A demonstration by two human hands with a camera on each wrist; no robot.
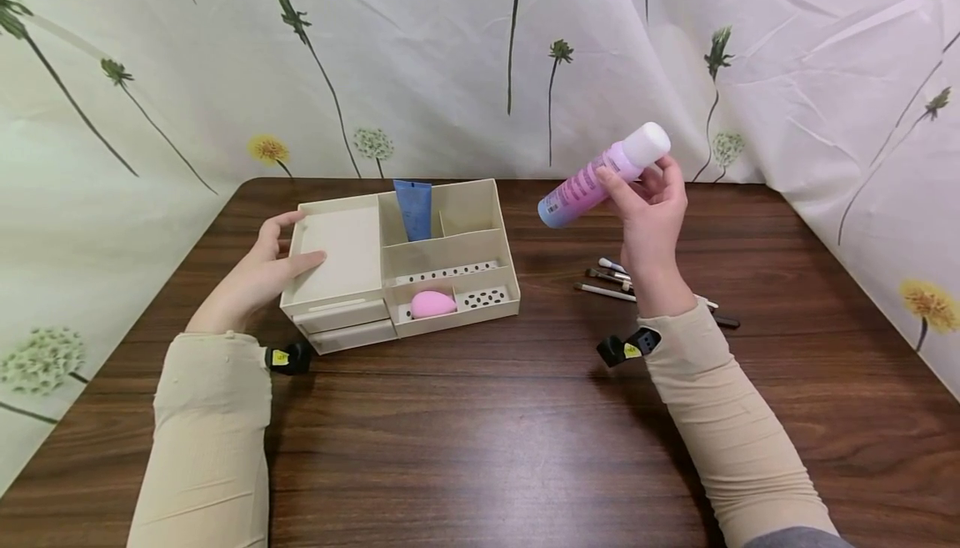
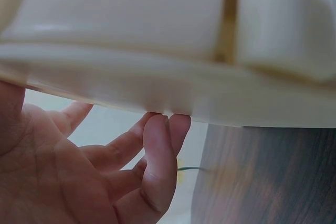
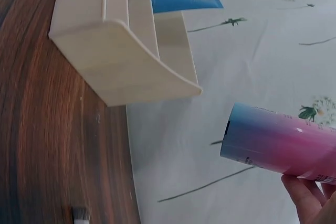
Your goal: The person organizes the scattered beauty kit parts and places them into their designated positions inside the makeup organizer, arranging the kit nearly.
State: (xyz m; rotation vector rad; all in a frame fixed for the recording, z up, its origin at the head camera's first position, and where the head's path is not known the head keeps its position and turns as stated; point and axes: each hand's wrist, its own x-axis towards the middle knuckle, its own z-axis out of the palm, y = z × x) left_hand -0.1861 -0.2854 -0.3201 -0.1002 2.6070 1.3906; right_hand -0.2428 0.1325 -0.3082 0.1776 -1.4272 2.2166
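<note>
Left hand (image 1: 262, 268) grips cream organizer (image 1: 341, 235) at its left side, thumb on top, fingertips on the side wall. Organizer sits toward the table's (image 1: 480, 414) back edge, left of middle; blue tube (image 1: 416, 210) in a rear compartment, pink sponge (image 1: 432, 304) in a front one. Purple-pink bottle (image 1: 577, 189) (tilted, white cap (image 1: 647, 144) up) is off the table, right of middle, pinched between right hand's (image 1: 651, 214) thumb and fingers. Brushes (image 1: 607, 292) lie under that arm.
</note>
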